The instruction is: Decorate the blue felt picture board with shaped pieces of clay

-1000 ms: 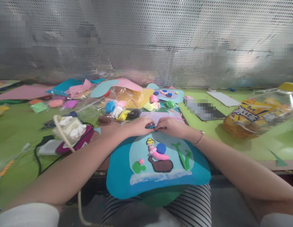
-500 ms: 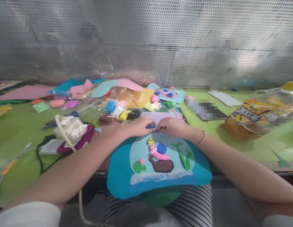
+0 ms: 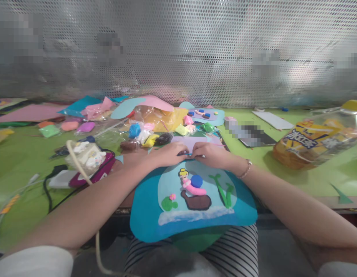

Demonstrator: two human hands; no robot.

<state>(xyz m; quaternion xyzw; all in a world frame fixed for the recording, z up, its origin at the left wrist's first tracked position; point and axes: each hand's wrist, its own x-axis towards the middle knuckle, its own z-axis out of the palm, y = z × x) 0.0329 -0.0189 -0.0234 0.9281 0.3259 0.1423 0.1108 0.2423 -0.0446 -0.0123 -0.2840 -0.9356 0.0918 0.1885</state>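
Note:
A blue card (image 3: 143, 217) with a lighter blue panel leans over the table edge onto my lap. On it are a pink clay figure (image 3: 195, 190) with yellow hair and a blue disc, a brown clay shape (image 3: 199, 202), green clay plants (image 3: 223, 192) and a white-and-blue clay band (image 3: 195, 216). My left hand (image 3: 178, 152) and my right hand (image 3: 205, 154) meet at the card's far edge. Both have bent, closed fingertips almost touching. A thin blue sliver shows between them; whether it is clay or the card's edge, I cannot tell.
Bagged clay lumps (image 3: 151, 139) lie beyond my hands, near a finished-looking clay picture (image 3: 203, 114). Left are a cream cable (image 3: 77, 161) and a magenta device (image 3: 80, 177). At right are a tea bottle (image 3: 311, 142), a dark flat item (image 3: 253, 136) and a white slab (image 3: 273, 120).
My fingertips have drawn slightly closer together, and less of the blue sliver shows between them. The card and the things on the table look the same.

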